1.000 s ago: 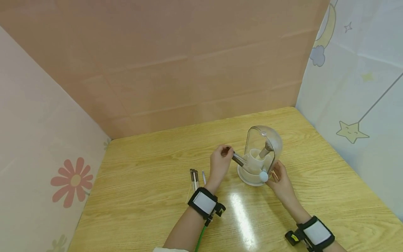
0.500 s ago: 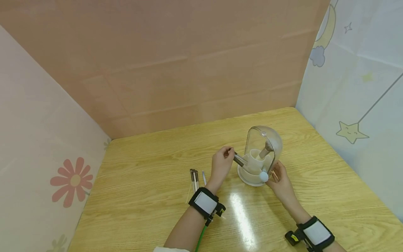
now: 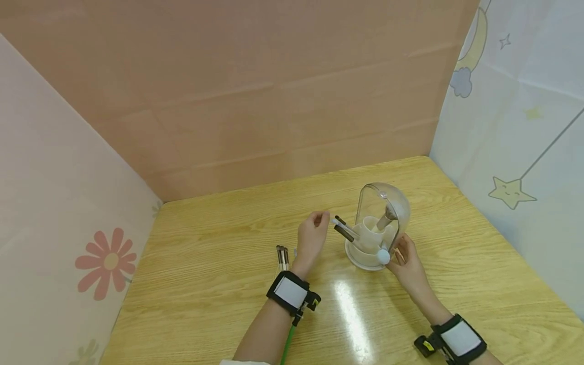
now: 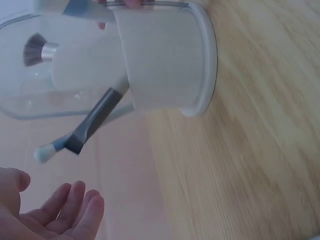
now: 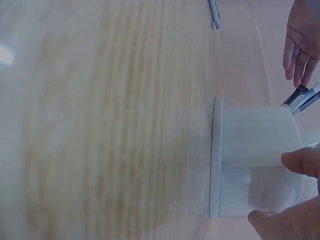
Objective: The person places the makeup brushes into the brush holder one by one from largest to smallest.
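A white makeup brush holder (image 3: 363, 258) with a raised clear dome lid (image 3: 398, 203) stands right of centre on the table. Several slim makeup brushes (image 3: 344, 233) lean out of its left side, and a fluffy brush (image 3: 385, 219) stands within. A pale blue round tip (image 3: 383, 256) pokes out in front. My left hand (image 3: 313, 237) is just left of the leaning brushes, apart from them; in the left wrist view its loosely bent fingers (image 4: 75, 207) hold nothing. My right hand (image 3: 407, 261) grips the holder's right side, thumb and fingertip against its wall (image 5: 257, 137) in the right wrist view.
More brushes (image 3: 282, 257) lie on the wooden table (image 3: 205, 284) beside my left wrist, partly hidden by it. A pink backdrop (image 3: 274, 101) rises behind the table, with patterned panels at left and right.
My left hand has let go of a brush and drawn back to the left, leaving it leaning in the holder. The right hand stays on the holder.
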`<action>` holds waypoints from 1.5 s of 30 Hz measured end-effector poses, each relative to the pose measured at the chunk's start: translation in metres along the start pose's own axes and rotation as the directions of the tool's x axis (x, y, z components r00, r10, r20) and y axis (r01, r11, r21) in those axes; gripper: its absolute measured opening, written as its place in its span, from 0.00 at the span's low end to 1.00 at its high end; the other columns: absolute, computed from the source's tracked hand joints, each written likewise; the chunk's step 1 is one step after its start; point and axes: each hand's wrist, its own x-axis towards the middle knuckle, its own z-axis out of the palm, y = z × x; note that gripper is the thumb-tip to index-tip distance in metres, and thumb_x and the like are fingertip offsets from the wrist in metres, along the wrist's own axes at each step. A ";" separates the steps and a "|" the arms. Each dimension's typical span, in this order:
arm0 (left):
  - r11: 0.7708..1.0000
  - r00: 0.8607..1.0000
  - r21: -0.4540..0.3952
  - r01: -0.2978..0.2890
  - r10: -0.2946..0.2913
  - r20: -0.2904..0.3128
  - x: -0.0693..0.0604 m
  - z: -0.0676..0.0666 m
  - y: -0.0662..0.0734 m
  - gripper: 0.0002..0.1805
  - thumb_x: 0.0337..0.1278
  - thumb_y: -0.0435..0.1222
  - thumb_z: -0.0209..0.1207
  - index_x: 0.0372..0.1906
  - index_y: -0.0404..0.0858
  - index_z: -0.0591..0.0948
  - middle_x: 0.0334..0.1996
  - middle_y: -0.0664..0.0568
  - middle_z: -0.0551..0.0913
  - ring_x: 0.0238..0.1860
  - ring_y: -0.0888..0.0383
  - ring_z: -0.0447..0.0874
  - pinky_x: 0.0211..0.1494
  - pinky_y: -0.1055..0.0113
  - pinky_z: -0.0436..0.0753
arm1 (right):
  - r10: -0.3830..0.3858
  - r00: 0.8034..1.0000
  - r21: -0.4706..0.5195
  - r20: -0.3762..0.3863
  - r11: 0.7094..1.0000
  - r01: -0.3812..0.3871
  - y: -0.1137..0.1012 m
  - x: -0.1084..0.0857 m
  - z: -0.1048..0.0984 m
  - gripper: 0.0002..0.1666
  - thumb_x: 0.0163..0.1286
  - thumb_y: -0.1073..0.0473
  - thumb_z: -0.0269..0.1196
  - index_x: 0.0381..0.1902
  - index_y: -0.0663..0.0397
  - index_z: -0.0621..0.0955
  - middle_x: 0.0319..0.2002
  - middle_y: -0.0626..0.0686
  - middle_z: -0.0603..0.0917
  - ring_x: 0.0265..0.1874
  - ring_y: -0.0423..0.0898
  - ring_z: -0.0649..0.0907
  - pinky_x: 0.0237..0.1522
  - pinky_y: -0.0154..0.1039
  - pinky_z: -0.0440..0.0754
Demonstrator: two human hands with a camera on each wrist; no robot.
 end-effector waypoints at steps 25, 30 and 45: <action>0.923 0.973 0.329 0.199 -0.147 -0.175 -0.005 -0.089 -0.074 0.11 0.61 0.34 0.58 0.41 0.28 0.81 0.38 0.37 0.85 0.35 0.46 0.82 0.34 0.58 0.80 | -0.011 1.000 -0.008 -0.014 1.000 0.011 -0.002 0.000 -0.001 0.51 0.65 0.76 0.55 0.74 0.64 0.36 0.73 0.74 0.43 0.73 0.69 0.45 0.72 0.62 0.45; 0.880 0.974 0.423 0.216 -0.166 -0.152 -0.010 -0.090 -0.086 0.09 0.55 0.33 0.61 0.34 0.29 0.82 0.32 0.39 0.85 0.29 0.49 0.81 0.30 0.61 0.77 | -0.013 1.000 -0.014 -0.010 1.000 0.013 -0.001 0.000 -0.001 0.52 0.66 0.75 0.56 0.74 0.63 0.36 0.73 0.74 0.43 0.73 0.70 0.45 0.72 0.61 0.45; 0.858 0.969 0.451 0.245 -0.227 -0.094 -0.013 -0.084 -0.094 0.25 0.54 0.35 0.65 0.06 0.38 0.70 0.07 0.59 0.58 0.11 0.63 0.55 0.15 0.74 0.54 | -0.021 1.000 -0.012 -0.004 1.000 0.021 -0.002 0.000 0.001 0.51 0.66 0.74 0.55 0.74 0.63 0.37 0.73 0.73 0.43 0.73 0.70 0.45 0.72 0.62 0.44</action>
